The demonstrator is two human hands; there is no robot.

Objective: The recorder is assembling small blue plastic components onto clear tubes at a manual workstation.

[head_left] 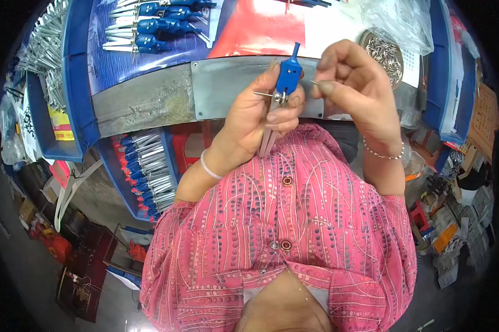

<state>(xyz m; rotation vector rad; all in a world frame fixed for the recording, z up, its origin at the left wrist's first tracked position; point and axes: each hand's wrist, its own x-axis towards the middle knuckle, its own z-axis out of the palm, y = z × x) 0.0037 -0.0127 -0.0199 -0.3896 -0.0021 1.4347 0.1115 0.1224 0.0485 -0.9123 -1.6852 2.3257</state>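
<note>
Upright in my left hand point(280, 108) is what looks like a drawing compass point(289, 74), with a blue plastic head and a thin stem on top. Its pale legs point down toward my shirt, and a metal pin sticks out sideways near the hinge. The fingers are wrapped round the joint and hide part of it. Just to the right, my right hand point(360, 83) pinches a small thin metal pin point(314, 82) between thumb and finger, its tip toward the blue head but apart from it. Behind that hand stands a round dish of small metal pins point(383, 58).
Several finished-looking blue-headed compasses point(152, 26) lie on the bench, far left. A blue bin of metal legs point(45, 61) stands left; another bin with blue-headed pieces point(150, 171) sits below the bench edge point(144, 105). A clear plastic bag point(401, 25) lies at far right.
</note>
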